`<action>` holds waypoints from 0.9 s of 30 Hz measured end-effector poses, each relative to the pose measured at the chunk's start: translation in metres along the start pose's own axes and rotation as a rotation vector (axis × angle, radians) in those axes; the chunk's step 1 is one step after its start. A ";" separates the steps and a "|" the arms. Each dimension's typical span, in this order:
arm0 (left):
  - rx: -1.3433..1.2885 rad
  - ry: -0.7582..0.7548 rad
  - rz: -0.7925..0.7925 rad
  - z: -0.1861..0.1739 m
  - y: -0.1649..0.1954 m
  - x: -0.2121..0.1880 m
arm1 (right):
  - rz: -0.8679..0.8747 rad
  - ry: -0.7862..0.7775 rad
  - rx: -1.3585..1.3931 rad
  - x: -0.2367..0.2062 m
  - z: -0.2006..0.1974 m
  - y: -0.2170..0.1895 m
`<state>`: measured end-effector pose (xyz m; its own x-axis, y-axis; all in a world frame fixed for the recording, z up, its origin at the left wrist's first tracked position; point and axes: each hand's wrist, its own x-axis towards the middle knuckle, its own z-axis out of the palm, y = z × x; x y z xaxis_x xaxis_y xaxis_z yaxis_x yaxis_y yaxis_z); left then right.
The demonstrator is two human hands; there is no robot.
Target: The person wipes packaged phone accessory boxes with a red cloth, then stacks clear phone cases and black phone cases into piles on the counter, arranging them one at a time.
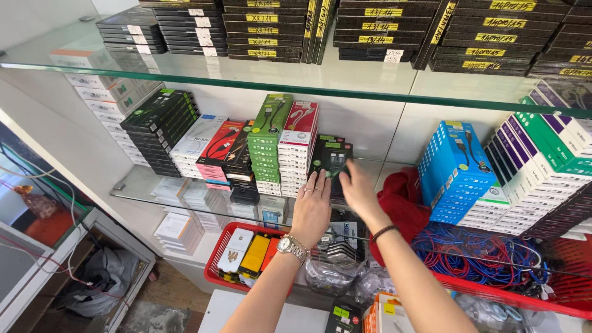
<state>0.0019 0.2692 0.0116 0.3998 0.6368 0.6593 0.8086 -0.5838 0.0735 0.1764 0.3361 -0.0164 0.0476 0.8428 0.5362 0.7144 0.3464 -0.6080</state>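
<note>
Both my hands reach to a stack of small black boxes with green print [331, 154] on the middle glass shelf [132, 185]. My left hand [311, 206], with a silver watch on the wrist and fingers spread, rests against the front of the stack. My right hand [357, 191], a dark band on the wrist, touches the stack's right side; its fingertips are partly hidden against the boxes. Just left of the stack stand a pile of white and red boxes [298, 145] and a pile of green boxes [266, 139].
Blue boxes [455, 169] and white, green and purple boxes [536, 160] fill the right of the shelf, with a red cloth [404, 197] between. Black flat boxes [271, 28] line the top shelf. Below, red baskets [216, 262] hold phone cases and tangled blue cables [481, 259].
</note>
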 end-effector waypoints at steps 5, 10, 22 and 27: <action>0.210 -0.032 0.033 0.024 -0.006 0.012 | 0.042 -0.015 0.124 -0.004 0.022 0.014; 0.017 -0.167 -0.020 0.032 0.000 0.017 | 0.103 -0.011 -0.094 0.006 0.028 0.011; -0.449 0.073 -0.278 0.029 0.047 -0.057 | 0.143 -0.292 -0.653 -0.059 -0.097 0.042; -0.654 -0.376 -0.905 0.058 0.107 -0.169 | -0.007 -0.167 -0.361 -0.149 -0.100 0.037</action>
<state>0.0460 0.1279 -0.1352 -0.0154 0.9963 -0.0846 0.5313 0.0798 0.8434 0.2658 0.1825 -0.0606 -0.0508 0.9066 0.4188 0.9152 0.2102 -0.3439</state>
